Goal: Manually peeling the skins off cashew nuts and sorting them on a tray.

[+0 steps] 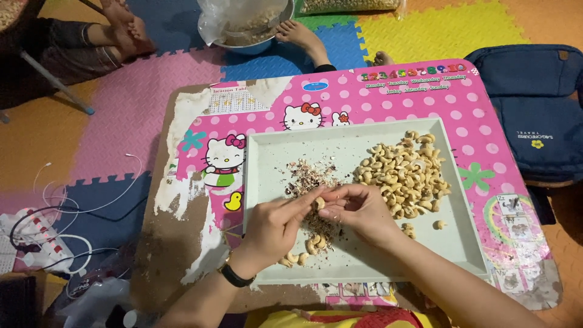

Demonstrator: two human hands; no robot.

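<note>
Head view: left hand (273,228) and right hand (358,209) pinch 1 cashew (318,203) together over the tray (267,164) middle, so skins (306,176) land inside.

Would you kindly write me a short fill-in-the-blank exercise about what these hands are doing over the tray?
1. Both hands, left hand and right hand, pinch one ____ between the fingertips.
2. The big pile of cashews lies on the tray's ____ side.
3. A black ____ sits on the left wrist.
4. The tray rests on a ____ low table with white dots.

Missing words: cashew; right; watch; pink
</note>
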